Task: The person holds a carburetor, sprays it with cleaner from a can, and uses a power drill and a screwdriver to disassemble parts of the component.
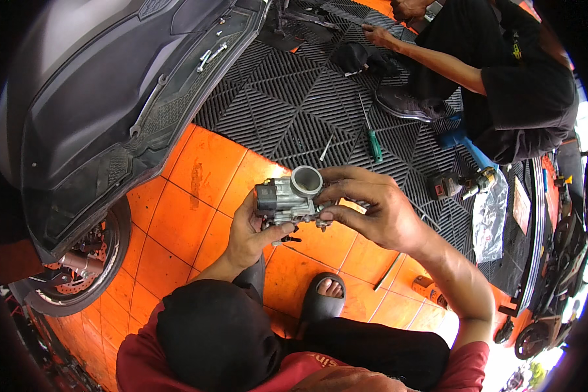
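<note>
A metal throttle body (289, 197) with a round open bore facing up and a black plastic housing on its left side is held up in front of me, above the orange floor. My left hand (247, 230) grips it from the left and below, thumb along its lower edge. From the right, my right hand (372, 206) closes on it, with the thumb and fingers at its side near small fittings. Whether those fingers also pinch a small part there cannot be made out. A thin screwdriver (326, 146) and a green-handled screwdriver (374, 145) lie beyond my hands.
A scooter body (78, 98) with a wrench (147, 108) and bolts (211, 56) on its footboard stands at left. A co-worker (496, 78) sits at upper right on black ribbed matting (281, 98). A cordless driver (460, 183) and a plastic bag (489, 222) lie at right.
</note>
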`<state>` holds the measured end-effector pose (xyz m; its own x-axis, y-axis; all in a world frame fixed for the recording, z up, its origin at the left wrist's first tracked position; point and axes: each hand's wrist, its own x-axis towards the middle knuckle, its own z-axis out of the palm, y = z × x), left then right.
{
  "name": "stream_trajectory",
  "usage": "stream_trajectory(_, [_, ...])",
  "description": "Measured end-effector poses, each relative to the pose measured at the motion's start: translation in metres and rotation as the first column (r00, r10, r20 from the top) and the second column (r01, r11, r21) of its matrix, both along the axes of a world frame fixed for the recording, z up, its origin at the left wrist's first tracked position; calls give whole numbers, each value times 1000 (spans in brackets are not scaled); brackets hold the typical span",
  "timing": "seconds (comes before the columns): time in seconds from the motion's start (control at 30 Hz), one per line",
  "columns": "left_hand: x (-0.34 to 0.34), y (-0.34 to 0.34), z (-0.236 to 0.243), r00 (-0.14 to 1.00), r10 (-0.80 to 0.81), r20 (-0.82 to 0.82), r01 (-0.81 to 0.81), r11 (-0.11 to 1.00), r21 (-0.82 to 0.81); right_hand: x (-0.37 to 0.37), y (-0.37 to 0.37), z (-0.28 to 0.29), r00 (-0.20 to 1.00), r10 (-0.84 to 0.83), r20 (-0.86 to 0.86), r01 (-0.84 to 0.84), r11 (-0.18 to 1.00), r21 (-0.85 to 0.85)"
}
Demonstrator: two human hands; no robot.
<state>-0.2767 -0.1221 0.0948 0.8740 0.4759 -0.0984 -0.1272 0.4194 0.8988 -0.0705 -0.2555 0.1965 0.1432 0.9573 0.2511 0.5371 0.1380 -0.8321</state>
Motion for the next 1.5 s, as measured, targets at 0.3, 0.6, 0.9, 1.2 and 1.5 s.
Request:
stream_trajectory(0.3, [2, -1, -5, 1000, 0, 31, 0, 1000, 10, 4, 0, 8, 1000, 21, 18, -21, 1000, -2])
stream_trajectory(0.6, [-2, 0, 1, 998, -10, 65, 8, 1000, 25, 5, 1, 17, 995, 65, 73, -66, 998, 1])
stream_trajectory(0.9, [-2, 0, 1, 998, -11, 68, 10, 1000, 23, 7, 2, 19, 985, 99, 140, -101, 995, 8])
stream_trajectory(1.2, [-2, 5, 6, 986, -30, 161, 25, 999, 35, 3, 12, 19, 984, 80, 162, -83, 996, 12])
stream_trajectory(1.5, [-5, 24, -2, 991, 23, 130, -23, 1000, 5, 4, 46, 15, 981, 122, 149, -117, 992, -48])
